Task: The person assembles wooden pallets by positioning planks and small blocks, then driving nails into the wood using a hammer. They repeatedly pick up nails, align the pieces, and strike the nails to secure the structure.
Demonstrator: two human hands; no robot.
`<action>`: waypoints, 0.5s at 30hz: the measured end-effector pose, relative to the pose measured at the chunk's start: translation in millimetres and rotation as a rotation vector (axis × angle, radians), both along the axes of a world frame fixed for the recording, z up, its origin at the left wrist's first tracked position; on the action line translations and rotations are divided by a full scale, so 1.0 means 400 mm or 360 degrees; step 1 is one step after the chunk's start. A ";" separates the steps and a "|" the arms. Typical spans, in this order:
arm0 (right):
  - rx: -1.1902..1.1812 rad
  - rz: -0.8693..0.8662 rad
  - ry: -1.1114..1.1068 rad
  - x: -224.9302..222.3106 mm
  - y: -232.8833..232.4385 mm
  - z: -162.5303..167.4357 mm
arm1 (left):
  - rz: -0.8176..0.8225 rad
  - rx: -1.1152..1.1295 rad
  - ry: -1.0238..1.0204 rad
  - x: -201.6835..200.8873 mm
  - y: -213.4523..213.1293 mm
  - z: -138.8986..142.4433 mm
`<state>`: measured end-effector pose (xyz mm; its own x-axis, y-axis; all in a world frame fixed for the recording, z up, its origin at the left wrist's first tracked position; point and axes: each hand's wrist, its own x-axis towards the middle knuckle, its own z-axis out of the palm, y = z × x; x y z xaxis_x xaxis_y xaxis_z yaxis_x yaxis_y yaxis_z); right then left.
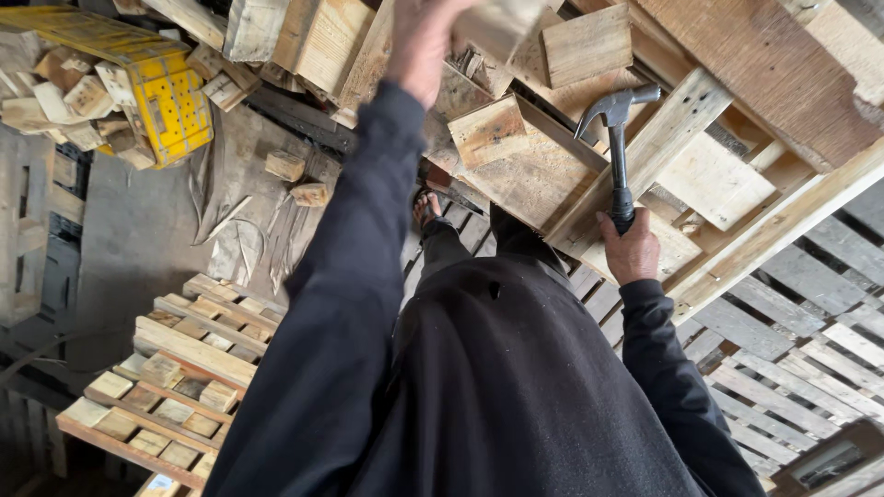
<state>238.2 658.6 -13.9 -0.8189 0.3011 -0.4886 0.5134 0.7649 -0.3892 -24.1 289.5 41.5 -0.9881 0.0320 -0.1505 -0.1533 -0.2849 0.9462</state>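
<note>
Right hand [631, 247]: fingers wrapped tight around the black handle of a claw hammer [615, 147], gripping near its lower end.
Hammer: stands nearly upright, its steel head and claw raised just above the boards of a tilted wooden pallet [737, 110]; the head looks clear of the wood, though contact cannot be told for sure.
Left hand [419, 41]: lifted high, up at the top edge of the view, against a pale wooden board [502, 23]; the fingers run out of view, so whether they grip it cannot be told.
Tilted pallet: fills the upper right corner, with square blocks fixed between its slats and a long pale rail along its lower edge.
Body: dark sleeves and a dark garment fill the lower middle; a sandalled foot [425, 207] shows beyond, on the slats.
Flat pallet [175, 368]: lies on the floor at the lower left corner.
Yellow pallet [157, 87]: upper left corner, amid a heap of loose wood blocks [55, 101].
Grey slats [810, 340]: lie along the right edge, under the tilted pallet.
</note>
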 end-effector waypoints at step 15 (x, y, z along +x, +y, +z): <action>0.0021 0.0036 0.0311 0.015 -0.068 0.041 | 0.0198 0.1601 -0.0941 0.402 -0.168 0.012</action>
<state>244.0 631.3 2.5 -0.9046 0.2868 -0.3155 0.4115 0.7812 -0.4696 136.7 222.1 46.3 -0.7774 0.3063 -0.5493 -0.4122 -0.9078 0.0771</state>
